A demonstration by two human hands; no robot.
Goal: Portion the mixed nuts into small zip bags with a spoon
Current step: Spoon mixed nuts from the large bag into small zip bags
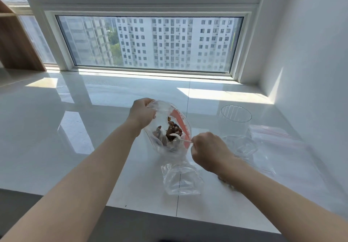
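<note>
Two bare forearms reach forward from the bottom edge over a glossy white counter (56,129).

Nearest the viewer, a small clear zip bag (181,180) lies flat on the counter between the two arms, with nothing visible inside it. Just to its right, partly hidden under the right forearm, a small brown cluster (225,181) sits on the counter — too blurred to identify with certainty.

Above that, the right hand (210,152) is curled in a fist around the handle of a white plastic spoon (178,138). The spoon's bowl points left and dips into the mouth of a larger clear bag (169,127) with an orange-red zip strip along its rim. Mixed nuts (174,129), dark brown, are piled inside this bag around the spoon's bowl.

The left hand (142,113) pinches the far-left edge of that bag's opening, fingers curled round the plastic, holding the mouth wide and lifted.

To the right of the right hand, more clear zip bags (282,147) lie flat, faint red lines marking their seals. A crumpled bit of clear plastic (243,145) rests on them, and just behind it stands an upright, see-through cup (235,118).

Farther back, sun patches fall across the counter up to a wide window (150,42) showing pale high-rise blocks and some green trees. A wooden shelf unit (15,40) stands at the far left — a plain white wall (310,44) closes the right side.
</note>
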